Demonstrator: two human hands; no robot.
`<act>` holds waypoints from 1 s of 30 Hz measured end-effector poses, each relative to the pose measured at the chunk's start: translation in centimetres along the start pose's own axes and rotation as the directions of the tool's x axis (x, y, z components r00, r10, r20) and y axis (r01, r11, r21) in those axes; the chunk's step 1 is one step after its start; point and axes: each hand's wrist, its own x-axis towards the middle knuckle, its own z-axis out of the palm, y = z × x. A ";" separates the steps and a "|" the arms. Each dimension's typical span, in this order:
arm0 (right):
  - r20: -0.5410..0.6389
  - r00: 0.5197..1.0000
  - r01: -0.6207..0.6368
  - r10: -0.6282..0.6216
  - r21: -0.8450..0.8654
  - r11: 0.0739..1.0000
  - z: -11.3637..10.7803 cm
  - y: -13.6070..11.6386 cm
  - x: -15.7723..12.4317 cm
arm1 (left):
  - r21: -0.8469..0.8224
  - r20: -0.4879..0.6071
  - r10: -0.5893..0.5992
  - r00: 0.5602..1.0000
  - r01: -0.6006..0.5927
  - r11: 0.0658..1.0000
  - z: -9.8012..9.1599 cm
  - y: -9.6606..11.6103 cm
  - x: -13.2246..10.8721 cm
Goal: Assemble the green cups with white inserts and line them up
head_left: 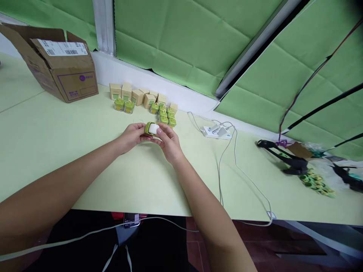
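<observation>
Bare hands (pixel 171 145) — bare forearms (pixel 205 200), black clothing (pixel 161 247)

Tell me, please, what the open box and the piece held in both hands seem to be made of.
Open box: matte brown cardboard, shown by its stiff folded flaps. Held piece: its green shell looks like smooth plastic, by the rounded rim; the white part is too small to tell.

The desk (pixel 147 181) is lined with a cardboard box (pixel 78 85), cartons (pixel 138 97) and green containers (pixel 163 119). A power strip (pixel 209 132) is also carried.
</observation>
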 end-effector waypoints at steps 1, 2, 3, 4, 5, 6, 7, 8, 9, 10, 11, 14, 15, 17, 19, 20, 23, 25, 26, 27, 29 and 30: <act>-0.001 1.000 -0.006 0.006 0.010 1.000 0.0 0.0 0.0 | -0.006 -0.003 -0.009 1.000 0.009 1.000 0.1 0.1 0.0; 0.000 1.000 -0.013 0.013 0.021 1.000 0.0 -0.1 -0.1 | -0.010 -0.002 -0.016 1.000 0.016 1.000 0.1 0.2 -0.1; 0.002 1.000 -0.021 0.021 0.033 0.999 0.1 -0.1 -0.1 | -0.011 0.003 -0.020 1.000 0.020 1.000 0.2 0.3 -0.2; 0.005 1.000 -0.027 0.027 0.044 0.999 0.1 -0.2 -0.2 | -0.009 0.010 -0.024 1.000 0.024 1.000 0.2 0.3 -0.2; 0.009 0.999 -0.031 0.030 0.052 0.998 0.2 -0.2 -0.2 | -0.004 0.018 -0.025 1.000 0.025 1.000 0.3 0.4 -0.3; 0.014 0.999 -0.032 0.031 0.054 0.998 0.3 -0.2 -0.3 | 0.003 0.027 -0.024 0.999 0.024 1.000 0.3 0.4 -0.4; 0.019 0.999 -0.030 0.029 0.053 0.998 0.3 -0.2 -0.3 | 0.010 0.034 -0.022 0.999 0.022 1.000 0.3 0.4 -0.4; 0.024 0.999 -0.029 0.028 0.053 0.998 0.4 -0.2 -0.3 | 0.017 0.041 -0.019 0.999 0.018 1.000 0.3 0.4 -0.4; 0.028 0.999 -0.029 0.028 0.059 0.998 0.4 -0.2 -0.3 | 0.024 0.047 -0.015 0.999 0.014 1.000 0.3 0.3 -0.5; 0.028 0.999 -0.031 0.029 0.073 0.997 0.4 -0.2 -0.3 | 0.030 0.052 -0.011 0.999 0.009 1.000 0.3 0.3 -0.4; 0.025 0.999 -0.037 0.034 0.092 0.995 0.3 -0.2 -0.2 | 0.035 0.053 -0.008 0.999 0.006 0.999 0.3 0.3 -0.4; 0.005 0.998 -0.065 0.065 0.125 0.990 0.2 -0.3 -0.1 | 0.055 0.052 -0.012 0.999 0.009 0.998 0.3 0.1 -0.3; 0.003 0.997 -0.075 0.076 0.122 0.990 0.1 -0.3 -0.1 | 0.061 0.051 -0.015 0.999 0.012 0.998 0.3 0.1 -0.3; 0.020 0.996 -0.087 0.086 0.107 0.990 0.1 -0.4 -0.2 | 0.072 0.047 -0.014 0.999 0.011 0.997 0.3 0.0 -0.3; 0.044 0.996 -0.077 0.073 0.097 0.992 0.2 -0.3 -0.3 | 0.084 0.043 -0.005 0.999 0.001 0.996 0.4 -0.1 -0.3; 0.049 0.997 -0.065 0.061 0.096 0.993 0.2 -0.3 -0.3 | 0.093 0.045 -0.002 0.999 -0.002 0.996 0.4 -0.1 -0.3; 0.026 0.999 -0.025 0.022 0.104 0.994 0.3 0.0 -0.2 | 0.128 0.036 0.020 0.999 -0.025 0.991 0.6 -0.2 -0.3; 0.004 1.000 -0.016 0.016 0.101 0.995 0.2 0.1 -0.1 | 0.188 -0.009 0.127 0.992 -0.123 0.974 0.5 -0.1 -0.4; -0.006 1.000 -0.020 0.021 0.097 0.995 0.1 0.2 0.0 | 0.241 -0.035 0.219 0.975 -0.204 0.949 0.4 0.0 -0.5; -0.017 0.999 -0.027 0.029 0.094 0.995 0.0 0.2 0.1 | 0.309 -0.046 0.324 0.945 -0.295 0.904 0.3 0.1 -0.6; -0.037 0.998 -0.042 0.046 0.095 0.995 -0.1 0.2 0.2 | 0.464 0.036 0.512 0.858 -0.468 0.752 -0.1 0.4 -0.9; -0.045 0.998 -0.047 0.052 0.096 0.994 -0.2 0.1 0.2 | 0.531 0.124 0.573 0.810 -0.542 0.651 -0.2 0.6 -1.2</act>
